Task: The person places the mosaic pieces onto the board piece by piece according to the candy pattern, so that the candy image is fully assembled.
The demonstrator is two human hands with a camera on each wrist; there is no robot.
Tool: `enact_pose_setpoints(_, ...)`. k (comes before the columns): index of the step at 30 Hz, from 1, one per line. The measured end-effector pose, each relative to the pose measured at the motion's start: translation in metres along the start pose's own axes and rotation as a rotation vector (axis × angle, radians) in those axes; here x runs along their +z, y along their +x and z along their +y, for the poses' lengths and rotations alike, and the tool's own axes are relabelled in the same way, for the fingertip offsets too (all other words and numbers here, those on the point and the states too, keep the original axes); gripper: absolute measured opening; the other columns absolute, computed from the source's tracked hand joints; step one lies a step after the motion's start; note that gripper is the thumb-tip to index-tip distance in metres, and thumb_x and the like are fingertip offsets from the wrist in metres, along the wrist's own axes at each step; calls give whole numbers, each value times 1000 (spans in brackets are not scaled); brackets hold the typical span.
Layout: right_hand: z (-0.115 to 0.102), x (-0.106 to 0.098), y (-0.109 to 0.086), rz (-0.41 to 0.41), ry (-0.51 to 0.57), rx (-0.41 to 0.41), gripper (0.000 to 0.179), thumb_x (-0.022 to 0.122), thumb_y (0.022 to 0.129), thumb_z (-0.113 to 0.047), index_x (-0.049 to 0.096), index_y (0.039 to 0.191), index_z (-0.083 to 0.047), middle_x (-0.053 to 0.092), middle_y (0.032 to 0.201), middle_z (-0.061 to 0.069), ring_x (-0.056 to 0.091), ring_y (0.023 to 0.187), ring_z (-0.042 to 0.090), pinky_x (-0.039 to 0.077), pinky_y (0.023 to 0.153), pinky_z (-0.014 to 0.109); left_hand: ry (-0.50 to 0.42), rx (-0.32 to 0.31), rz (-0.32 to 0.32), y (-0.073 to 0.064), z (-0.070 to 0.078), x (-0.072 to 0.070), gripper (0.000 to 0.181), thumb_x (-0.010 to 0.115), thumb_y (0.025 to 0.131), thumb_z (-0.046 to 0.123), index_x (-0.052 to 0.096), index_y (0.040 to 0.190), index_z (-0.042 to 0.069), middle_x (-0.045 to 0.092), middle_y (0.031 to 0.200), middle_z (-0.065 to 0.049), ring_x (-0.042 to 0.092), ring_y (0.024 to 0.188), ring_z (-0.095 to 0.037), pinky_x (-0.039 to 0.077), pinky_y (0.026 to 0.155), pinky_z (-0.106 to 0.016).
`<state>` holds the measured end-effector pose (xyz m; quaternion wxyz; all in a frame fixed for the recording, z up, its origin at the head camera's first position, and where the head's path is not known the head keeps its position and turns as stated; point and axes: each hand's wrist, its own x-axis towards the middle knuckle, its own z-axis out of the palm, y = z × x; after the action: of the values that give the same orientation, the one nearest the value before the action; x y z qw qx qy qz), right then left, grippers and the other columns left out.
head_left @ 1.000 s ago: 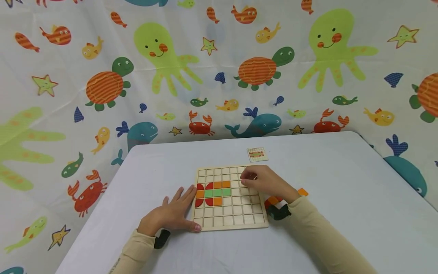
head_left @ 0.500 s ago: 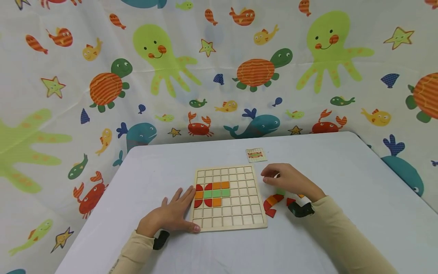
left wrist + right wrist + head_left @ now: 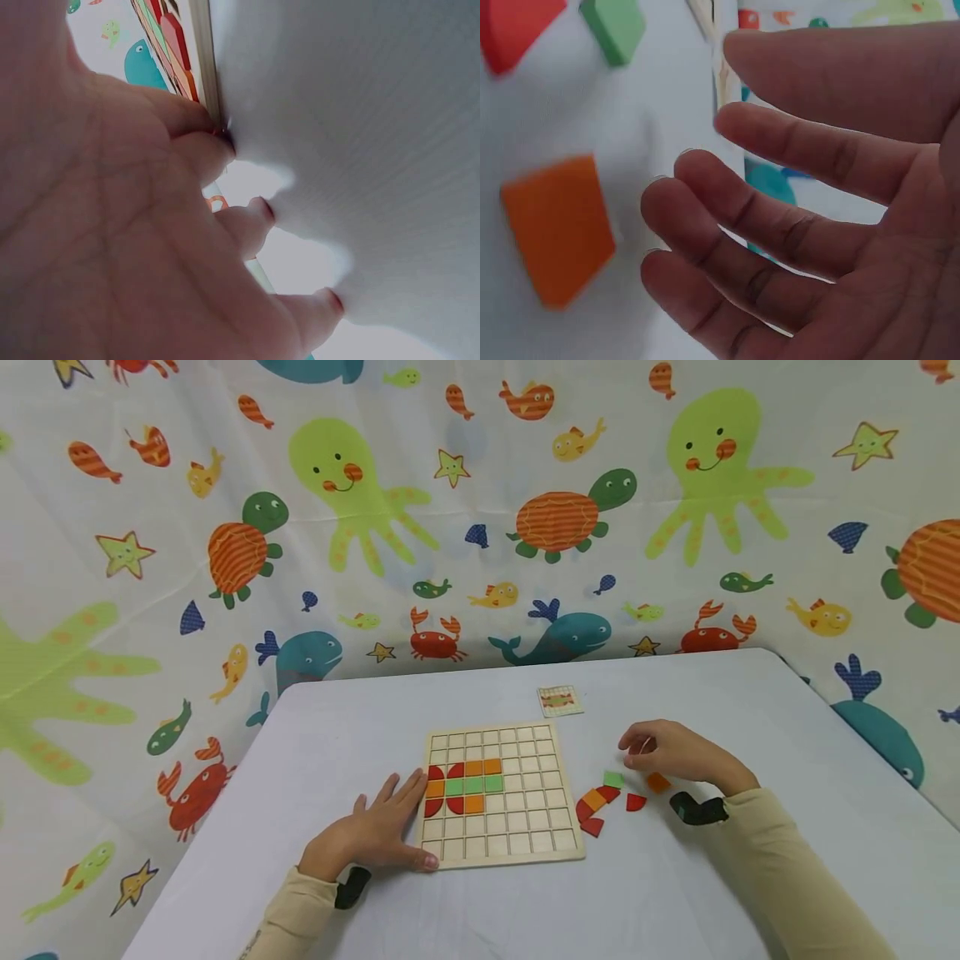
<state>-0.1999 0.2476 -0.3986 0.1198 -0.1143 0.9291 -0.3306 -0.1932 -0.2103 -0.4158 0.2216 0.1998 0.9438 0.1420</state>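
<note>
A wooden grid board (image 3: 525,822) lies on the table, with red, orange and green tiles set in its left squares. My left hand (image 3: 367,839) rests with fingers spread along the board's left edge, the thumb at its lower left corner. In the left wrist view the fingertips (image 3: 262,214) touch the table beside the board's side. My right hand (image 3: 678,756) hovers right of the board, holding nothing, its fingers loosely bent. Nearest to it is a loose orange square tile (image 3: 658,782). A green tile (image 3: 612,779) and several red and orange tiles lie between it and the board.
Behind the board lies a small pattern card (image 3: 559,701) showing a coloured grid. The white table (image 3: 420,910) runs back to a hanging cloth (image 3: 465,527) printed with sea animals. A loose red tile (image 3: 635,802) lies among the pieces.
My right hand has moved right, from above the board's upper right squares to over the table near the orange tile, uncovering the loose tiles. The left hand stays at the board's edge.
</note>
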Motion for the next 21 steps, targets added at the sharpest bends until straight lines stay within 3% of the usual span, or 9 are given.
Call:
enact_pose_setpoints(15,23,-15,-8,-103,-84,141,30,84,92,-25,61,97,-5,57,90,5,54,87,24,47,73,37,-2,2,-7,1,0,-1,128,91,78,58,21,171,6,15,178,-15,5,161,-48,6,116,-83)
enact_pose_setpoints(21,25,-14,-7,-108,-110,127,30,84,91,-24,61,90,-7,54,84,4,53,84,22,42,71,36,-5,3,-10,1,0,-1,128,91,78,58,21,171,6,15,178,-16,5,161,-48,5,116,-83)
